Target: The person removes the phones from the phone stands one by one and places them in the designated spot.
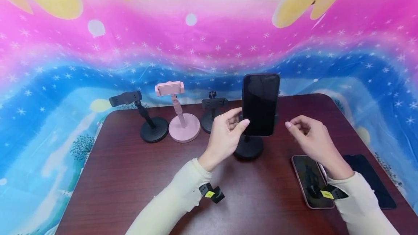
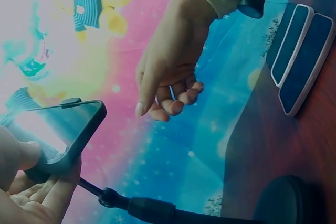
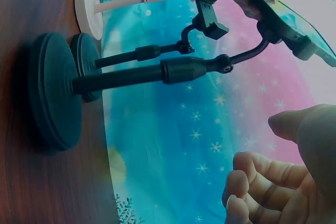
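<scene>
A black smartphone (image 1: 261,104) stands upright in the clamp of a black phone stand (image 1: 249,149). My left hand (image 1: 225,133) grips the phone's lower left edge, thumb on the front and fingers behind. The left wrist view shows the same thumb (image 2: 27,155) lying over the glossy screen. To the right of the phone, apart from it, my right hand (image 1: 310,133) hovers with loosely curled fingers and holds nothing. The stand's pole (image 3: 131,77) and round base show in the right wrist view; the phone's face is turned away there.
Behind and left stand a black phone stand (image 1: 154,130), a pink one (image 1: 184,128) and another black one (image 1: 213,103). A smartphone (image 1: 308,177) and a larger dark tablet-like device (image 1: 372,180) lie under my right forearm. A patterned cloth (image 1: 202,53) hangs behind the table (image 1: 130,184).
</scene>
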{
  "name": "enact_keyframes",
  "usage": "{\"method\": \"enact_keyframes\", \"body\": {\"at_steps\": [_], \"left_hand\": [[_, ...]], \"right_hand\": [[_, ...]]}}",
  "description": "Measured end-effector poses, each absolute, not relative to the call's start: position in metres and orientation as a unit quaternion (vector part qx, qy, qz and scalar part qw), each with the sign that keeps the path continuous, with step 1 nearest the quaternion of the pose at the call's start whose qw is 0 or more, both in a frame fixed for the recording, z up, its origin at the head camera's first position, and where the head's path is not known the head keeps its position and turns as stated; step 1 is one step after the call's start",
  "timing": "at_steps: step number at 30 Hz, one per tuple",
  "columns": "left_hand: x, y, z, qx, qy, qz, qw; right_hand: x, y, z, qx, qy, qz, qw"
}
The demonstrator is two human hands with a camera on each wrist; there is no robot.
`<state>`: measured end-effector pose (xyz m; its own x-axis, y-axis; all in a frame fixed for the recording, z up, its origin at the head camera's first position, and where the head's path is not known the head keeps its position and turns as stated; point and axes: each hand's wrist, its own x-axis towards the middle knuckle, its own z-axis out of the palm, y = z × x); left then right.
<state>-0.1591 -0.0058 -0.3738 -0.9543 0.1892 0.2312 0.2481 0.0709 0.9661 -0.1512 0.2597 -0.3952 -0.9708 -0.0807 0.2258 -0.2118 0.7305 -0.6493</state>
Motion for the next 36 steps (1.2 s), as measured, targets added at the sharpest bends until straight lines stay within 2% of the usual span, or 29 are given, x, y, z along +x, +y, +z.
{"method": "enact_keyframes", "body": {"at_steps": [36], "left_hand": [[-0.133, -0.069, -0.363, -0.148, -0.697, -0.698, 0.072]], "right_hand": [[-0.15, 0.242, -0.399, 0.098, -0.927, 0.354, 0.078]]}}
